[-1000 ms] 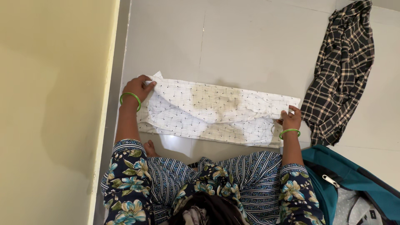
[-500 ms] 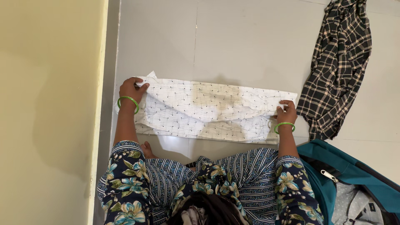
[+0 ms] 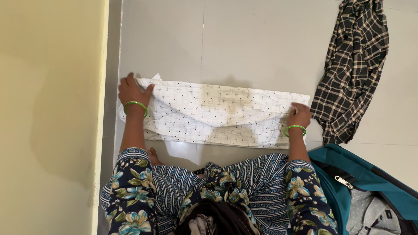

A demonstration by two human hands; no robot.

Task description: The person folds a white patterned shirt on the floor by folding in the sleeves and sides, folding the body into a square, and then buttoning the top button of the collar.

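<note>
The right hand (image 3: 298,115) is hiding its fingertips while pinching the folded white dotted cloth (image 3: 213,114), the left hand (image 3: 132,90) lying flat and spread on the cloth's opposite end.

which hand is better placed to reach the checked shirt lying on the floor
Right. The right hand sits on the end of the white dotted cloth just beside the dark checked shirt. The left hand presses the far end, by the yellow wall.

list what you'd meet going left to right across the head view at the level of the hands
yellow wall → left hand → white dotted cloth → right hand → black checked shirt
</note>
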